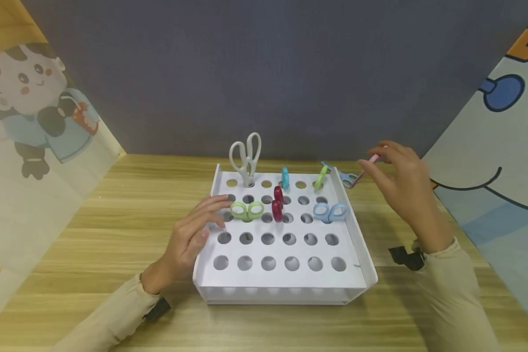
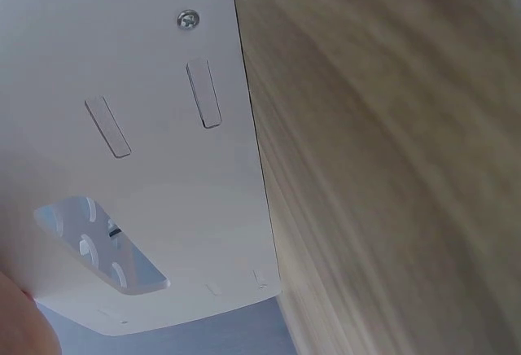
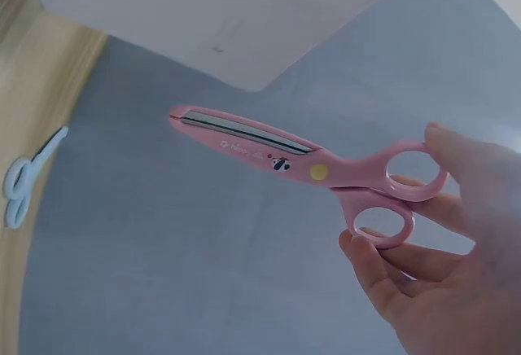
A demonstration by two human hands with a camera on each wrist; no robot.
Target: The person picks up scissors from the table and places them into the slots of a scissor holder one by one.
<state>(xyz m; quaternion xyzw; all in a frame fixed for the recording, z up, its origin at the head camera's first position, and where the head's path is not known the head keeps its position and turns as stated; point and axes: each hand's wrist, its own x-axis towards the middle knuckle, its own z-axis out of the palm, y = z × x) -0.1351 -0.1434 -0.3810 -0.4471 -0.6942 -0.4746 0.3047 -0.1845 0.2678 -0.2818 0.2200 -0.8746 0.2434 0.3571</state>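
Note:
My right hand [image 1: 402,181] pinches a pair of pink scissors [image 3: 285,164] by the finger loops, in the air beyond the rack's back right corner. In the right wrist view their blades are together and point left. My left hand [image 1: 187,239] rests on the left edge of a white holed rack [image 1: 268,279], fingers loosely spread. Handles up in the rack stand white scissors [image 1: 245,164], teal scissors [image 1: 285,179], two green pairs [image 1: 247,216] [image 1: 320,179], dark red scissors [image 1: 277,211] and light blue scissors [image 1: 323,218].
Another blue pair of scissors [image 3: 18,186] lies on the wooden table [image 1: 127,215] behind the rack's right side. A grey panel [image 1: 264,78] closes off the back. Cartoon-printed panels [image 1: 35,98] stand left and right.

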